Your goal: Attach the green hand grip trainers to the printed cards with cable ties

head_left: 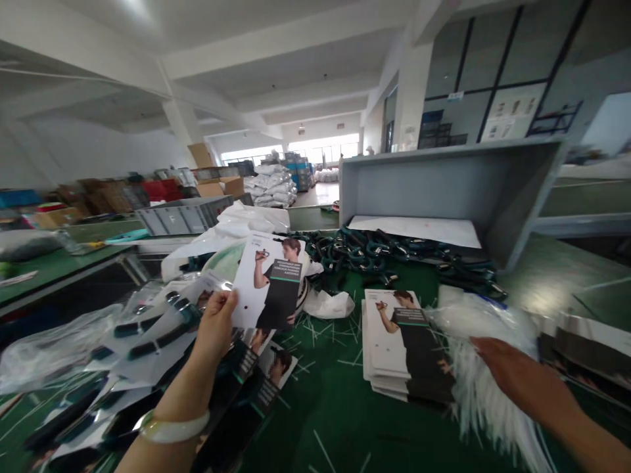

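My left hand (217, 320) is closed on the left edge of a printed card (266, 282), which it holds up tilted over the table. The card shows a person and a dark text panel. My right hand (513, 378), smeared by motion, lies over a bundle of thin white plastic strips (480, 394) in a clear bag (483, 312). Its fingertips are too blurred to tell whether they pinch anything. Between the hands, a stack of matching cards (392, 341) rests on the green tabletop (320, 401). Cards with dark-handled tools (158, 335) are heaped at my left.
Behind the stack lies a pile of dark green tools (365, 249), before a grey bin (444, 184) on its side. More cards (586, 348) lie at far right. Crumpled white plastic (328, 304) and loose strips are scattered mid-table. A grey crate (185, 215) stands at back left.
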`<control>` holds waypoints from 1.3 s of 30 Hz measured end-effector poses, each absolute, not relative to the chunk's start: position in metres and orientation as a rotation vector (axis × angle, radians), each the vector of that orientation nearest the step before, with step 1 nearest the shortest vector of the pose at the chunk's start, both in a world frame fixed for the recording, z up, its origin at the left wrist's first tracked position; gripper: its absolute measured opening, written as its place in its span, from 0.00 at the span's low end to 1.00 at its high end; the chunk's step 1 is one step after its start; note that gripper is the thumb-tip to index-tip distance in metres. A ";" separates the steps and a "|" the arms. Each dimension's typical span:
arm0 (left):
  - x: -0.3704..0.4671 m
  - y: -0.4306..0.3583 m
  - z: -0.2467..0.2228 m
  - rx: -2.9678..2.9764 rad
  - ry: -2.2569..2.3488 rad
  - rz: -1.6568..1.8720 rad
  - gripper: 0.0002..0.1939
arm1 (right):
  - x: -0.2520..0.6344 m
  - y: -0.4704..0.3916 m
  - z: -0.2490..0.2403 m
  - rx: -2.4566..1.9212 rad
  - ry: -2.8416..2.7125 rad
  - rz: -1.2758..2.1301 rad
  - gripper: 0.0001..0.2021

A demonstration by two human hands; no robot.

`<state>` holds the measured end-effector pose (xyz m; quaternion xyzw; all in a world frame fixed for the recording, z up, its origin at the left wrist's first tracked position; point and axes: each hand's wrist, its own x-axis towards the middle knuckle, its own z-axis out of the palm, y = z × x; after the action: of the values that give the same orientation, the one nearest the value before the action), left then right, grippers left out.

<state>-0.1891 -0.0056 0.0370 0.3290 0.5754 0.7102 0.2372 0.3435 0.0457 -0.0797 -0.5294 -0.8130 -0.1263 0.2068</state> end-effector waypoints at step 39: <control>0.047 0.006 -0.033 0.701 0.977 1.315 0.35 | 0.205 -0.011 -0.008 -1.404 -1.368 1.502 0.16</control>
<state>0.0470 0.0063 -0.0327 0.3059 0.4262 0.5738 0.6288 0.2054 -0.0110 -0.0080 -0.5367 -0.5230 0.5742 0.3298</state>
